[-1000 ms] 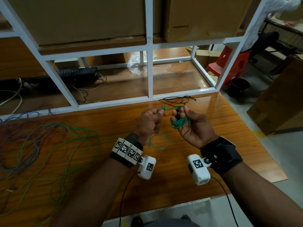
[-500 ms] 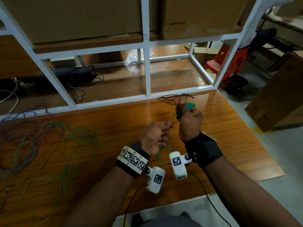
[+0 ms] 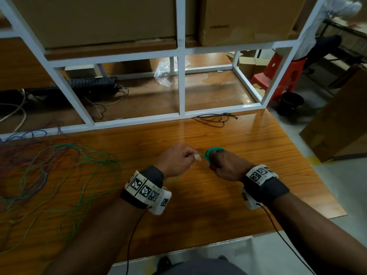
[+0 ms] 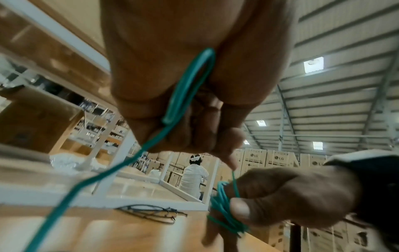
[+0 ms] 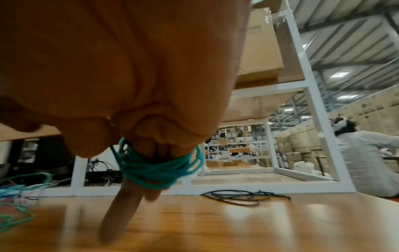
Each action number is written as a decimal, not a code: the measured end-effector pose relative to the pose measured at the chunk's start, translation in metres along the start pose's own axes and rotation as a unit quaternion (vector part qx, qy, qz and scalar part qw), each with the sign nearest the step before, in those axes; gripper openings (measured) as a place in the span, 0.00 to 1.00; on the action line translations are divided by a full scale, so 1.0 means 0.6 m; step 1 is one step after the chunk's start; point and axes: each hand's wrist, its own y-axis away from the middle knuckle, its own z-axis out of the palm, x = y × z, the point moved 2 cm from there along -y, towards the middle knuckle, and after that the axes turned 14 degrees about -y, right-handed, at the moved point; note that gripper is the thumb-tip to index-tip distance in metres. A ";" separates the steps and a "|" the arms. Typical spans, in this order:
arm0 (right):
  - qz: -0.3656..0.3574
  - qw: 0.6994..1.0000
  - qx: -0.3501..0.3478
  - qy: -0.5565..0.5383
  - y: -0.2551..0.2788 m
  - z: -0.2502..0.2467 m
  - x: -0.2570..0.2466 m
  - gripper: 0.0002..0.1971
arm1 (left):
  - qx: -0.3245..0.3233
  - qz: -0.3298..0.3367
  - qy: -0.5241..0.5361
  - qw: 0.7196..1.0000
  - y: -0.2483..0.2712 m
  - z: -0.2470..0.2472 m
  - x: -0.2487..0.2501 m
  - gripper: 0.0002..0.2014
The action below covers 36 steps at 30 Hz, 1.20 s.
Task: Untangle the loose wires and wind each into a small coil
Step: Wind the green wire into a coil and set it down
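moved: both hands now lower and nearer the body than half a second ago, right hand turned knuckles-up.
left hand: pinches the green wire, slack running through its fist.
right hand: coil wound round two fingers, thumb clamping it.
around: black wire by the frame; loose tangle far left.
wrist views: person in white beyond the frame.
room: bare table to its right edge.

White-painted metal shelving frame is set on the glossy wooden counter. Brown cardboard boxes are stacked on its shelf; a black keyboard and crumpled clear plastic are seen behind. Red plastic stool and black bucket are placed on the floor.
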 end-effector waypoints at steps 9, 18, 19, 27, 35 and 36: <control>-0.067 0.876 -0.109 -0.465 0.040 -0.001 -0.057 0.14 | 0.021 0.029 0.096 0.995 -0.048 -0.073 -0.024 0.03; -0.140 0.478 0.033 -0.867 0.046 -0.059 -0.076 0.20 | -0.030 0.023 0.335 0.942 -0.031 0.011 -0.025 0.22; -0.145 0.465 0.065 -0.871 0.038 -0.065 -0.077 0.20 | -0.012 0.016 0.347 0.938 -0.028 0.023 -0.019 0.24; -0.121 0.584 0.368 -0.714 -0.008 -0.070 -0.071 0.16 | 0.158 -0.040 0.197 0.967 -0.009 0.063 -0.002 0.16; -0.029 0.969 0.245 -0.005 -0.016 -0.020 -0.039 0.05 | 0.230 -0.042 0.106 0.967 0.009 0.015 -0.026 0.12; -0.054 0.973 0.223 -0.002 -0.010 -0.016 -0.041 0.08 | 0.234 -0.050 0.107 0.965 0.010 0.008 -0.037 0.12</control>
